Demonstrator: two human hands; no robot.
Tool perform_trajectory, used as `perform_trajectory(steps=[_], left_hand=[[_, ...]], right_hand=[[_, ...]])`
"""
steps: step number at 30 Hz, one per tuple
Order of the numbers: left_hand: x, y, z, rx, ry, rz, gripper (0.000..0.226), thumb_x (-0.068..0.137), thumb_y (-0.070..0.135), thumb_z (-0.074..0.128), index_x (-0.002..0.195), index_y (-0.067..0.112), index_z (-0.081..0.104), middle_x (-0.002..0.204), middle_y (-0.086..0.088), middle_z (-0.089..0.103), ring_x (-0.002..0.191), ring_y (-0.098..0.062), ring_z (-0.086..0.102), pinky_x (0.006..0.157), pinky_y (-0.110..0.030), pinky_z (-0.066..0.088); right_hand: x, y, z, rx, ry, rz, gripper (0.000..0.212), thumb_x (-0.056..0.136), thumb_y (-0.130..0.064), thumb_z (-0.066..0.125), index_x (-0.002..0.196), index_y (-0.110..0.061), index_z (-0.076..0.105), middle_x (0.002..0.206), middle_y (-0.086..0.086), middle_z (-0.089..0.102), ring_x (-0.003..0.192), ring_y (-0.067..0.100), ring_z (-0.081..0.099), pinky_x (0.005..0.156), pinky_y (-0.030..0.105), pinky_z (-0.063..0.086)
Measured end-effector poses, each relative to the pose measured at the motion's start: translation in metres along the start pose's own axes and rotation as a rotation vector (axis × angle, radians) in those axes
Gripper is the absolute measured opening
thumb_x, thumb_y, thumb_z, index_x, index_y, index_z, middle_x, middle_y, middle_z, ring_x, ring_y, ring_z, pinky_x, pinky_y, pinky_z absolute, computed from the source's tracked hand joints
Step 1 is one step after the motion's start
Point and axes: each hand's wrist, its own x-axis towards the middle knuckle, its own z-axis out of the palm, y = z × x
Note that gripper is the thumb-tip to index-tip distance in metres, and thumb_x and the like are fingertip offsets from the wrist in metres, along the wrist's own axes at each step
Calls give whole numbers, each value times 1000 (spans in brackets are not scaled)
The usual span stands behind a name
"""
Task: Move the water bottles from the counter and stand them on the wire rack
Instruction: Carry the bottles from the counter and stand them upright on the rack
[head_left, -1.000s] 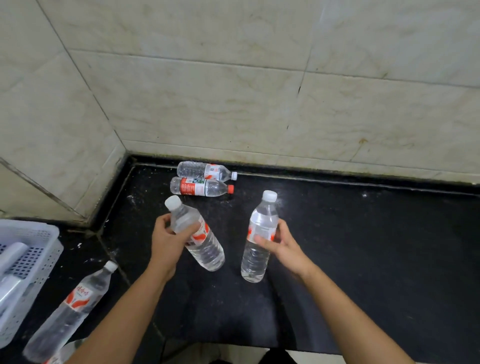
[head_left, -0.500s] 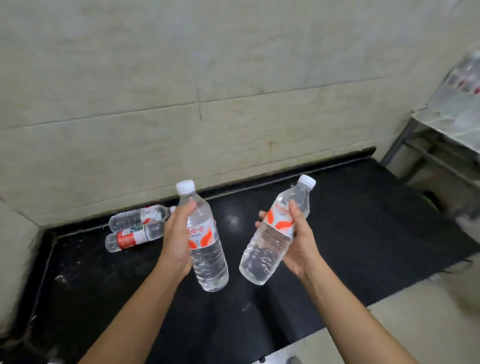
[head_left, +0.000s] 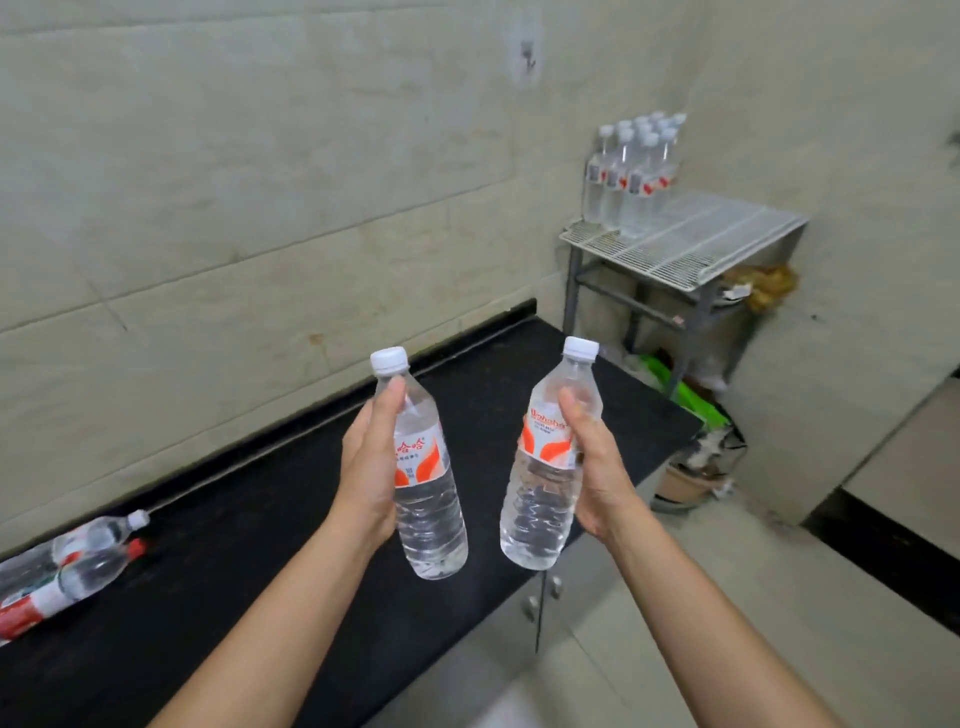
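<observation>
Clear plastic with white caps and orange labels, two water bottles sit nearly upright in the air above the black surface (head_left: 249, 545). The left hand (head_left: 369, 467) grips the left bottle (head_left: 431, 519) and the right hand (head_left: 602, 467) grips the right bottle (head_left: 535, 509). At 2 o'clock stands the white wire rack (head_left: 691, 244), with a cluster of upright bottles (head_left: 631, 176) at its far corner. At 8 o'clock, two lying bottles (head_left: 67, 566) rest on the surface.

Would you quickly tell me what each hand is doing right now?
Left hand: grips a white-capped water bottle, roughly upright.
Right hand: grips a second water bottle, tilted slightly.
</observation>
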Motion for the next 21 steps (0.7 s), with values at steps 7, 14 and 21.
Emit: perform_trajectory(steps=[7, 14, 21], left_hand=[[-7, -32, 163, 16, -130, 6, 52, 81, 60, 67, 102, 13, 60, 92, -18, 66, 81, -31, 66, 80, -49, 53], [19, -52, 275, 66, -193, 75, 69, 78, 64, 67, 111, 4, 61, 95, -21, 66, 83, -33, 66, 79, -46, 54], [95, -74, 376, 17, -228, 173, 43, 83, 51, 64, 109, 17, 65, 88, 3, 73, 78, -11, 71, 70, -30, 57]], right_hand=[[-6, -95, -135, -117, 94, -158, 53, 61, -40, 85, 105, -14, 71, 97, 19, 72, 91, 37, 69, 79, 44, 59], [23, -157, -234, -359, 325, -391, 73, 52, -50, 86, 110, -14, 60, 97, 3, 73, 89, 21, 72, 89, 46, 57], [97, -204, -303, -224, 377, -431, 43, 69, -46, 80, 103, -23, 65, 91, 1, 75, 84, 19, 72, 84, 42, 57]])
